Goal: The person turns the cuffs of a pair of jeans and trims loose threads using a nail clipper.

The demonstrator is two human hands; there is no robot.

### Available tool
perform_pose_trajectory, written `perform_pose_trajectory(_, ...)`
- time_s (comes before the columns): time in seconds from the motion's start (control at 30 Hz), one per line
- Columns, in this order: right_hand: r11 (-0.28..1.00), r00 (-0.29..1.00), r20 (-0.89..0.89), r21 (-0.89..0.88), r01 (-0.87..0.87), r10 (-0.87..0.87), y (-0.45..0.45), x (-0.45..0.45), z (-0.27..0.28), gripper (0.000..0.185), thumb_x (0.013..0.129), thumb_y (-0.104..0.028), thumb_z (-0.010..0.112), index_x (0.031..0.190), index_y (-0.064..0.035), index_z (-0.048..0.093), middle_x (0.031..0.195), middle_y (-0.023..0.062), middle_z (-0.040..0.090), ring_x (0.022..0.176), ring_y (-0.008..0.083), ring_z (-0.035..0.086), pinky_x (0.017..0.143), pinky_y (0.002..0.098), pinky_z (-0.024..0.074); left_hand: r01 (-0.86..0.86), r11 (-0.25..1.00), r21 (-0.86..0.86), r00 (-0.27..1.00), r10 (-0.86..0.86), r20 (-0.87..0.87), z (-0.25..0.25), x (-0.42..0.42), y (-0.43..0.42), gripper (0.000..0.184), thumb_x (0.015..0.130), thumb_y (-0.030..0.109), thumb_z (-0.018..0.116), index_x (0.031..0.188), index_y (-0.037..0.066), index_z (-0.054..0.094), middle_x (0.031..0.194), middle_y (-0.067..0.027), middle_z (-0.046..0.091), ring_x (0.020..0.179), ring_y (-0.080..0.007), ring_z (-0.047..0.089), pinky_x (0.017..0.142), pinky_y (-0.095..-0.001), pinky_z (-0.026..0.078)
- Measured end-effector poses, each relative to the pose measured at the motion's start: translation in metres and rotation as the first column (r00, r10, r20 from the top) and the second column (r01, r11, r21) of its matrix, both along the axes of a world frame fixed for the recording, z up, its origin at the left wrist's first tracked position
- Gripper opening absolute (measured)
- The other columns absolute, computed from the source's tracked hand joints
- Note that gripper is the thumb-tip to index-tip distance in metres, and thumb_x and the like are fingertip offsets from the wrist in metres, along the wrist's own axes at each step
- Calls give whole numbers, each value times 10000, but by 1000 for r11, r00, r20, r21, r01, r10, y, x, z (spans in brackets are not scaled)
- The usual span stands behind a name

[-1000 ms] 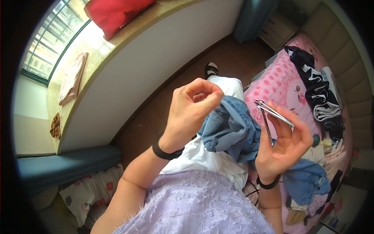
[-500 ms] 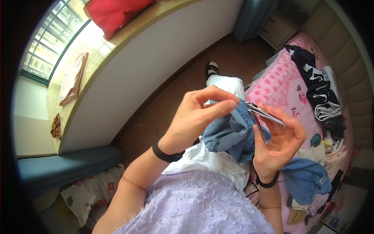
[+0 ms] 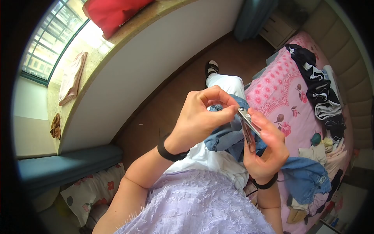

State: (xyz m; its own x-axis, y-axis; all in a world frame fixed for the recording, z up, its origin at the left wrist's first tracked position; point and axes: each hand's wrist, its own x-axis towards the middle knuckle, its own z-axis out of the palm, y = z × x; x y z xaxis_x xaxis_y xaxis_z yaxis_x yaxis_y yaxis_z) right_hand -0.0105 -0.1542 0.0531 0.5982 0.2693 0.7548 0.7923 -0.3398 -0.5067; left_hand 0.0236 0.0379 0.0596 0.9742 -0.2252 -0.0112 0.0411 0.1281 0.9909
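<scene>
My right hand (image 3: 269, 150) grips a silver nail clipper (image 3: 246, 124), thumb on one lever and fingers on the other. The clipper's jaws point up and left, right by the fingertips of my left hand (image 3: 208, 113). That hand is closed, thumb and forefinger pinched together; whatever lies between them is too small to make out. Below both hands, a blue denim garment (image 3: 222, 141) lies bunched over my lap, partly hidden by the hands. Each wrist wears a black band.
On the right, a bed with a pink floral sheet (image 3: 269, 84) holds black-and-white clothes (image 3: 323, 93) and another denim piece (image 3: 307, 177). A stone window ledge (image 3: 91, 74) at left carries a red bag (image 3: 115, 13) and a folded pink cloth (image 3: 73, 80).
My right hand has moved left, bringing the nail clipper close against my left fingertips. Its fingers have closed further around the levers. My left hand has barely shifted.
</scene>
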Motion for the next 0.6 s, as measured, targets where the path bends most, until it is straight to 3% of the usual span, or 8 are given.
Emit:
perform_pose_trajectory(0.07,995,997,-70,-94,30,-37,-2,-5,9,557,767,198,676,1223,1,425,1218,265,592,1125,409,654,972,492,557,-125,955,270,956,43,292,-4,1,-2,80,896,67,688,890,-13,690,897,-17,657,865,-73,601,818,-225,468)
perform_pose_trajectory(0.1,989,993,-104,-142,42,-57,-3,-7,12,591,763,201,686,1244,5,404,1218,274,575,1123,416,649,968,512,558,-158,956,248,957,86,277,-5,1,-3,81,893,68,681,884,-13,687,890,-12,655,856,-68,598,807,-224,469)
perform_pose_trajectory(0.17,993,993,-57,49,107,-104,3,-3,0,607,773,211,670,1262,9,372,1235,278,555,1126,415,647,961,496,573,-223,953,204,954,171,247,-7,1,-4,85,889,70,669,874,-13,681,878,-2,652,838,-59,591,786,-222,471)
perform_pose_trajectory(0.23,957,986,-37,239,166,-162,7,1,-2,604,781,215,660,1263,12,358,1248,279,542,1128,415,645,961,483,579,-243,970,-23,969,243,35,-7,3,0,80,925,69,664,910,-9,671,877,27,635,819,-42,567,763,-208,454)
perform_pose_trajectory(0.37,933,968,-199,294,210,-155,2,2,7,592,816,205,631,1293,25,330,1275,254,525,1159,387,636,995,444,568,-271,962,-47,962,269,-47,1,3,15,104,950,118,667,936,16,673,914,35,631,859,-39,543,801,-198,420)
perform_pose_trajectory(0.43,923,953,-265,311,226,-144,0,2,6,651,802,180,680,1309,5,310,1268,241,527,1160,367,639,994,412,564,-301,953,-48,953,298,-52,-2,6,22,116,952,130,666,942,15,672,920,30,630,869,-44,542,816,-207,421)
perform_pose_trajectory(0.6,912,934,-339,336,233,-114,-7,-3,11,657,787,185,672,1319,8,330,1260,231,549,1148,332,649,991,379,548,-391,919,54,920,389,41,-26,25,54,140,975,167,629,937,34,650,884,27,594,871,-60,528,839,-228,421)
